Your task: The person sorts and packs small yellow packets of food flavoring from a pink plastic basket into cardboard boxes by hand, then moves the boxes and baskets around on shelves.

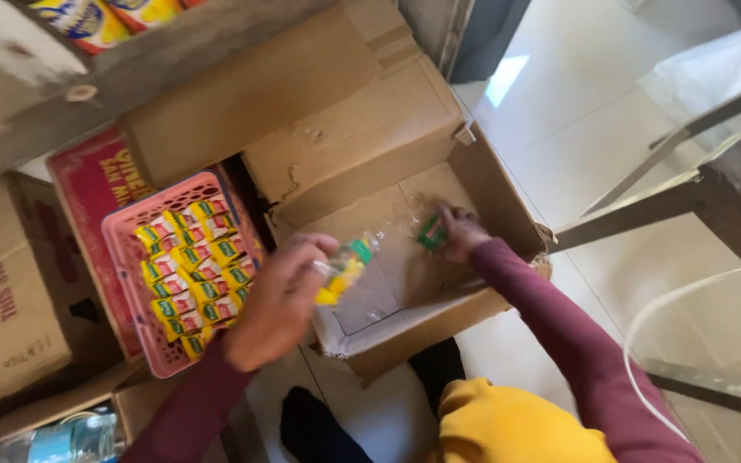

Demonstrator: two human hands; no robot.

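Observation:
My left hand (278, 300) holds a small yellow-and-green packet (345, 267) above the near edge of an open cardboard box (499, 184). My right hand (460, 233) reaches down inside that box and pinches a small green packet (430, 231), with clear plastic wrap around it. Left of my left hand stands a pink plastic basket (126, 257) filled with several rows of similar yellow, red and green packets (195, 261). Both sleeves are maroon.
A red printed carton (87, 184) lies under the basket, with a brown carton (10, 291) to its left. Box flaps (336, 111) stand open behind. A metal frame (679, 193) and a white cable (645, 317) are on the right, over pale floor tiles. Yellow cloth (508, 424) is at the bottom.

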